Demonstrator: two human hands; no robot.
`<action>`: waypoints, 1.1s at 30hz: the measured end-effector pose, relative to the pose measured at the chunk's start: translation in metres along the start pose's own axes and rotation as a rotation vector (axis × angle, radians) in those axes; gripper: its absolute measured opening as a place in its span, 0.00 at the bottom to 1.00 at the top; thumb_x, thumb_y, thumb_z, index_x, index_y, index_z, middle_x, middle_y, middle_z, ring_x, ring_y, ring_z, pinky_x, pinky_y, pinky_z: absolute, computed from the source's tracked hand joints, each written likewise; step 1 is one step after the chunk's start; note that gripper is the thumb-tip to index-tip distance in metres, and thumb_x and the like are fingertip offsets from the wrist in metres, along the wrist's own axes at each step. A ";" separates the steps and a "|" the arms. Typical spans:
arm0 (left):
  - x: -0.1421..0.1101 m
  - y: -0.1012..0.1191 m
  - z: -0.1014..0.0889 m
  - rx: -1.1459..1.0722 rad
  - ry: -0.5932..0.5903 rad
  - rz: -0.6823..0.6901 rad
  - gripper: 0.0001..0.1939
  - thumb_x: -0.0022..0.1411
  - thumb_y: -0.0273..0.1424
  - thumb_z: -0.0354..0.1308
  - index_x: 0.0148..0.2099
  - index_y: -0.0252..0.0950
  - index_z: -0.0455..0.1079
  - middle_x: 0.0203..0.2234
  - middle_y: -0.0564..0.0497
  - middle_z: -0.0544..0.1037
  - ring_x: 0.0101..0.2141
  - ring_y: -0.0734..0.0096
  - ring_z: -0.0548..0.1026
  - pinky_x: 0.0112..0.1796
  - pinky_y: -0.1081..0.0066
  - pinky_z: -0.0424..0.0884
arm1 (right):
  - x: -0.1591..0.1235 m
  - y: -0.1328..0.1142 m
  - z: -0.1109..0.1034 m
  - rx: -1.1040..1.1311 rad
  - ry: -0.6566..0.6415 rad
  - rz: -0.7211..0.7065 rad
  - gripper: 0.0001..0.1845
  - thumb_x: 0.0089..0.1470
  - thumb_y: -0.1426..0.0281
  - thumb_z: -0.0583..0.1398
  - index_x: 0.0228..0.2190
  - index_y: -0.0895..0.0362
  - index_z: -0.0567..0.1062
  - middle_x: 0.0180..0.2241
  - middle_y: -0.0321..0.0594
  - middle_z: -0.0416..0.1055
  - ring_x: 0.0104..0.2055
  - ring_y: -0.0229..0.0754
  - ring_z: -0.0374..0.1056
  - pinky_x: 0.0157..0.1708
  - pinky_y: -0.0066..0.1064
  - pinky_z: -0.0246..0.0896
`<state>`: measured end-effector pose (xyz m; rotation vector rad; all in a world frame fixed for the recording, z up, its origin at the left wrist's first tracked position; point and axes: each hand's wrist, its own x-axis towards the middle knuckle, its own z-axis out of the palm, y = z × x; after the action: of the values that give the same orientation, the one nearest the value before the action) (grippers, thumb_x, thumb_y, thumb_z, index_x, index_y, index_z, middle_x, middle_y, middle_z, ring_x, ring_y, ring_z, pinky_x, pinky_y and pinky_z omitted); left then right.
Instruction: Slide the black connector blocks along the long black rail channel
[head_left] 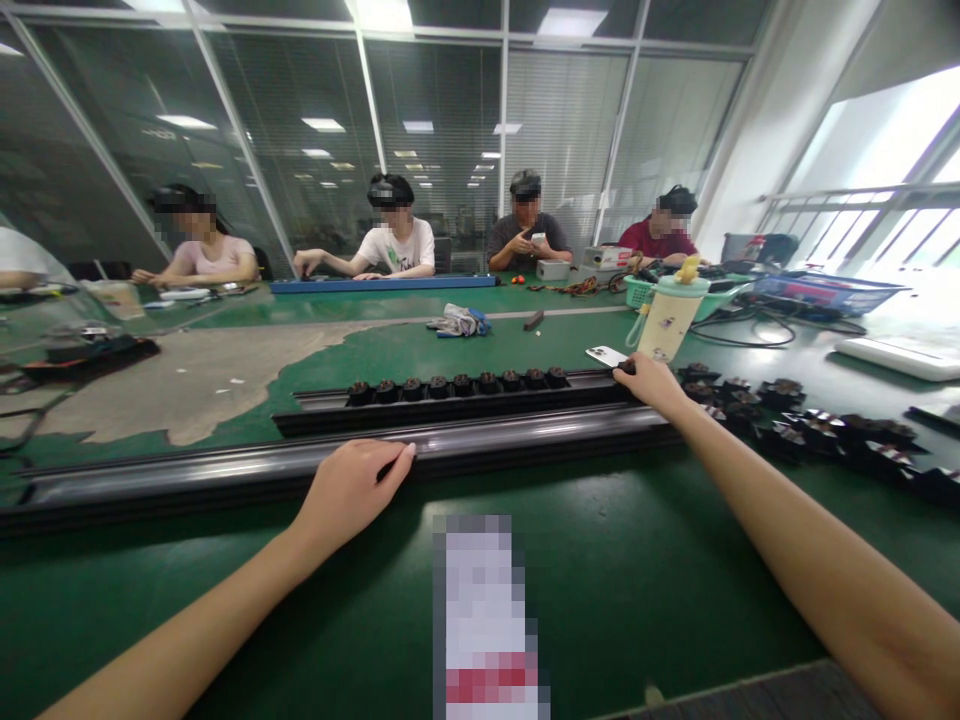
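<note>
Green table (585,560) before a glass wall (442,120)

Window (892,130) far right; seated people (409,245) along the far edge; worn grey patch (187,385) at left. Near rail (187,473) and far rail (442,410) lie side by side, the latter bearing black blocks (461,385). Left hand (349,485): curled on near rail, grip cannot be told. Right hand (649,382): pinching small black piece (624,370) by far rail's right end.

The long rail (187,472) under the left hand (351,482) is glossy black, the small parts (461,385) beyond it black too. Just past the right hand (649,382), the tumbler (667,325) is cream with printed figures and a pale green lid (682,287). Below both hands the tabletop (600,590) is deep green
</note>
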<state>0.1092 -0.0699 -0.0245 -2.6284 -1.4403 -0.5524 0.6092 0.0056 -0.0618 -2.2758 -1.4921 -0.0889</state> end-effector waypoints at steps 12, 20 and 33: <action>0.000 -0.003 0.003 0.019 0.021 0.012 0.28 0.75 0.45 0.40 0.41 0.39 0.80 0.41 0.46 0.85 0.43 0.54 0.81 0.46 0.61 0.72 | 0.007 0.020 0.007 0.184 0.044 -0.070 0.21 0.55 0.56 0.61 0.43 0.60 0.76 0.42 0.48 0.76 0.45 0.48 0.70 0.45 0.35 0.62; 0.001 -0.002 0.001 0.014 0.019 0.019 0.29 0.75 0.45 0.40 0.39 0.39 0.80 0.40 0.47 0.85 0.42 0.55 0.81 0.45 0.61 0.72 | 0.005 0.017 0.005 0.112 0.036 0.004 0.22 0.56 0.55 0.61 0.46 0.58 0.76 0.43 0.49 0.75 0.47 0.50 0.70 0.46 0.36 0.62; 0.000 -0.003 0.001 0.010 0.003 0.017 0.30 0.75 0.46 0.38 0.39 0.39 0.80 0.40 0.47 0.85 0.43 0.55 0.81 0.46 0.61 0.72 | -0.003 0.010 -0.005 0.066 0.044 0.146 0.26 0.56 0.55 0.60 0.51 0.56 0.78 0.47 0.53 0.75 0.50 0.54 0.71 0.48 0.39 0.63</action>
<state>0.1076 -0.0678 -0.0256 -2.6289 -1.4148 -0.5453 0.6175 -0.0018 -0.0609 -2.3059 -1.2842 -0.0458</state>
